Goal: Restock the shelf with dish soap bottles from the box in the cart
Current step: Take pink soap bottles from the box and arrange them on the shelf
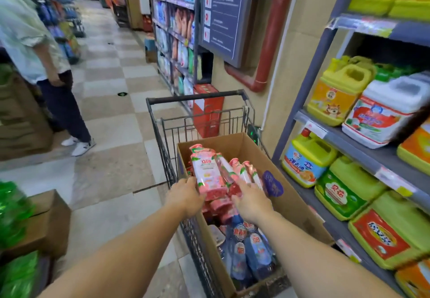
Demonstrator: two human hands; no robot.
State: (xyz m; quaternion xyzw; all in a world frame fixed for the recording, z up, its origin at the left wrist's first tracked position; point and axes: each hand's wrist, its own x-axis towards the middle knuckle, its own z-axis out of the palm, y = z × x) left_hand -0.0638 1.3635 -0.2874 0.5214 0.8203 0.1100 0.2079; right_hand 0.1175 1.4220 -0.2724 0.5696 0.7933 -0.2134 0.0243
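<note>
Both arms reach forward into the box (290, 195), an open cardboard carton standing in the wire cart (167, 132) in a shop aisle. The left hand (185, 196) grips the lower left edge of a pink pack (208, 174) of bottles, fingers curled round it. The right hand (252, 201) is closed on the lower end of a second pink pack (246, 173) just to the right, touching the first. Both packs are tilted up, tops pointing far, above the box's contents. Further pink packs lie below them; blue packs (251, 251) fill the near end of the box. A purple heart-shaped tag (272, 183) sits beside the right hand.

The shelf (363, 148) stands just right of the cart, holding yellow, white and green jugs (337, 92) on several levels. A red carton (208, 111) rests on the floor beyond the cart. A bystander (35, 48) stands at far left on the chequered floor (111, 120). Brown boxes (44, 225) and green goods sit near left.
</note>
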